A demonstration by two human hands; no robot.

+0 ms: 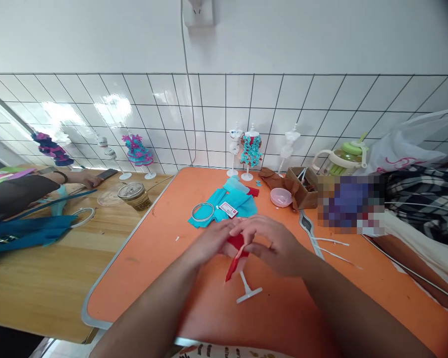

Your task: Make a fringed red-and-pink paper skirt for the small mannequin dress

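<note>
Near the middle of the orange table, my left hand (pixel 212 242) is closed around a small white mannequin whose stand (pixel 248 293) sticks out toward me, lying tilted. Red fabric (pixel 233 267) is on the mannequin, with a loose end hanging down. My right hand (pixel 274 243) pinches the red fabric between thumb and fingers. The mannequin's upper part is hidden by both hands. Just beyond them lies turquoise fabric (pixel 244 203) with a white tag (pixel 228 210) and a metal ring (pixel 202 212) on it.
Dressed and bare mannequins (pixel 251 154) stand by the tiled wall. A pink bowl (pixel 281 197), cardboard box (pixel 306 191) and bottle (pixel 345 160) are at right. On the wooden table, a jar (pixel 134 195) stands near another person's hand (pixel 82 179).
</note>
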